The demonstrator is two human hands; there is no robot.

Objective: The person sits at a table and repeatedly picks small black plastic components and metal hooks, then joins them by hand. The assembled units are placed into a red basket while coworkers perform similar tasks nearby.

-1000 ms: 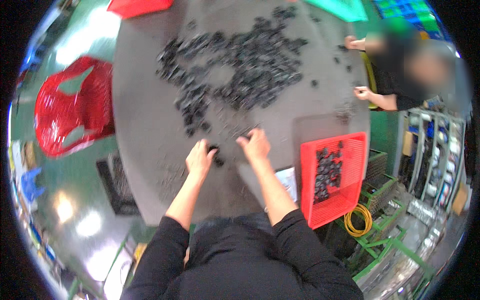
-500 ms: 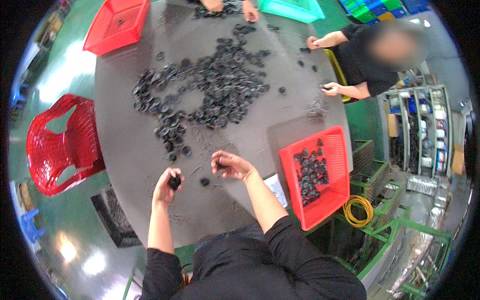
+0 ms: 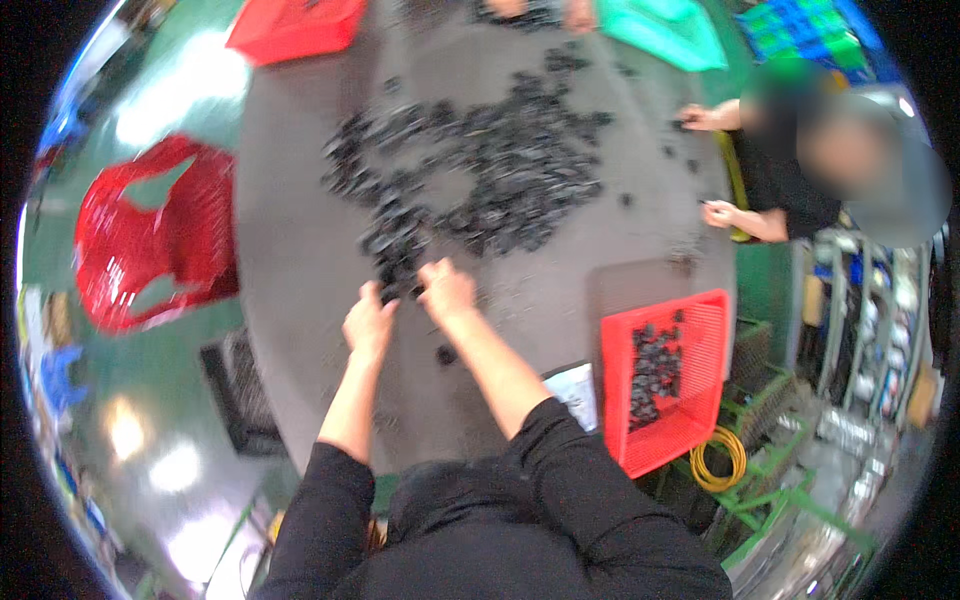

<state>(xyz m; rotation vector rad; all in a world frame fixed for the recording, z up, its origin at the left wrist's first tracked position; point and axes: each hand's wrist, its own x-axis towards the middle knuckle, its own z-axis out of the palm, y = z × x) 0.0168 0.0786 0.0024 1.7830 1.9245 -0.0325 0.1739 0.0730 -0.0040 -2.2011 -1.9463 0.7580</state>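
Note:
A heap of small black round parts (image 3: 530,170), several with a ring-like look, spreads over the grey table (image 3: 540,320). Both my hands reach to the heap's near tip and are blurred. My left hand (image 3: 368,322) has thumb and fingers closed about a black part at the tip. Just right of it, my right hand (image 3: 448,290) points forward with its fingers bent round a dark part at the fingertips. One loose black part (image 3: 446,354) lies on the table below my right hand, beside the forearm.
A red basket (image 3: 616,440) holding black parts stands at the right, next to a white sheet (image 3: 574,392). Another red basket (image 3: 290,42) and a green one (image 3: 670,32) sit at the far side. Co-workers' hands (image 3: 722,212) work across the table. A red chair (image 3: 165,235) stands left.
My hands have moved forward from the near table area to the heap's near tip and closer together. The view has shifted, so the table sits farther right and higher.

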